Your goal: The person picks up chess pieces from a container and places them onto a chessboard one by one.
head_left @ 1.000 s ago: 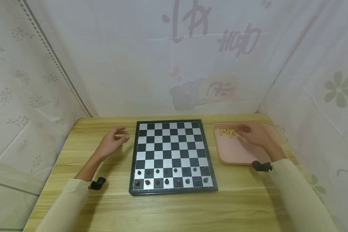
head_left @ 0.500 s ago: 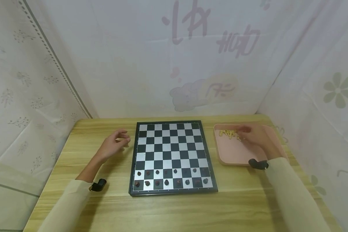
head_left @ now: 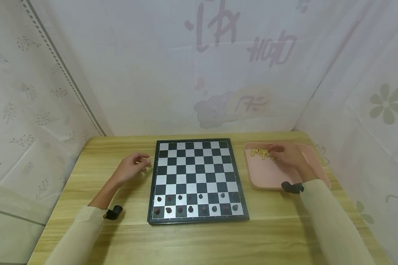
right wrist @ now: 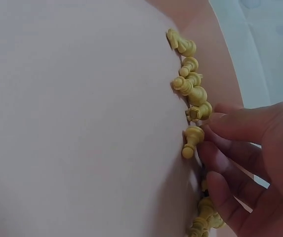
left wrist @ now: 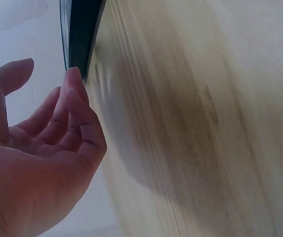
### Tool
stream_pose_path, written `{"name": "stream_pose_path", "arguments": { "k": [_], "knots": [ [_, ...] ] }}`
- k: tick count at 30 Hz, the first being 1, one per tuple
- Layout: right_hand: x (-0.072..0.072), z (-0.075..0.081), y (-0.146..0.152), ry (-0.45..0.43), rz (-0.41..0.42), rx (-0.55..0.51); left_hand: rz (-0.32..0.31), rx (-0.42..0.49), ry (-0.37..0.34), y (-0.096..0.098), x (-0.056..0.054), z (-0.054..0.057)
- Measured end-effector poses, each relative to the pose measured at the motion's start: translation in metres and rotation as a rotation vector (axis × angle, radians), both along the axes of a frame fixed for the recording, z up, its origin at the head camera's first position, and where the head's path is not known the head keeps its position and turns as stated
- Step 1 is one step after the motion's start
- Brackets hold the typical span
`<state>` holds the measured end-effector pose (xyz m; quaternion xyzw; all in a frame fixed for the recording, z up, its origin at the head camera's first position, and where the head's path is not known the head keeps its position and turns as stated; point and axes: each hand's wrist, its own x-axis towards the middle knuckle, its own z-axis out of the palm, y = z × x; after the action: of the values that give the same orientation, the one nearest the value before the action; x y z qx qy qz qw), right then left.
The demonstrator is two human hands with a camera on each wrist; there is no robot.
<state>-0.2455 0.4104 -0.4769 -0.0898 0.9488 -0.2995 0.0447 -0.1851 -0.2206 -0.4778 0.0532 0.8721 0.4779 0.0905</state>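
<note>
In the head view, my left hand [head_left: 131, 169] hovers beside the left edge of the chessboard [head_left: 196, 173], fingers loosely bent and holding nothing. The black-and-white board bears two rows of dark chess pieces [head_left: 190, 208] along its near side. My right hand [head_left: 286, 156] is over the pink tray [head_left: 263, 180] to the right. Pale yellow chess pieces [head_left: 260, 152] lie along the tray's far side. Up close in the right wrist view, thumb and index fingertips are right at a lying pawn [right wrist: 192, 140] and a rook [right wrist: 199, 112]; the other fingers are loosely bent over more pieces.
The wooden table [head_left: 199, 243] carries board and tray side by side, a narrow strip of wood between them. Patterned cloth [head_left: 146, 73] hangs behind the table and along both sides. A black wrist camera [head_left: 292, 187] sits on each sleeve.
My right hand has shifted slightly left over the pieces, and its forearm has swung a little inward. My left hand has drifted slightly toward the board. The dark pieces on the board have not moved.
</note>
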Motion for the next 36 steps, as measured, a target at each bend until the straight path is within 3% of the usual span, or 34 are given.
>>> {"name": "stream_pose_path", "arguments": {
  "k": [8, 15, 19, 31, 36],
  "knots": [
    [0.0, 0.0, -0.001, 0.038, 0.041, 0.077, -0.014, -0.069, -0.015, 0.008, 0.001, -0.002],
    [0.001, -0.001, 0.001, 0.039, 0.037, 0.111, -0.051, -0.115, 0.021, 0.015, 0.003, -0.002],
    [0.001, -0.001, 0.001, 0.063, 0.039, 0.13, -0.036, -0.136, 0.013, 0.018, 0.003, -0.004],
    [-0.002, -0.001, -0.001, 0.086, 0.066, 0.14, 0.006, 0.015, -0.033, 0.018, 0.012, -0.014],
    [0.0, 0.001, -0.003, 0.075, 0.096, 0.133, 0.011, 0.038, -0.028, 0.019, 0.015, -0.016]
  ]
}}
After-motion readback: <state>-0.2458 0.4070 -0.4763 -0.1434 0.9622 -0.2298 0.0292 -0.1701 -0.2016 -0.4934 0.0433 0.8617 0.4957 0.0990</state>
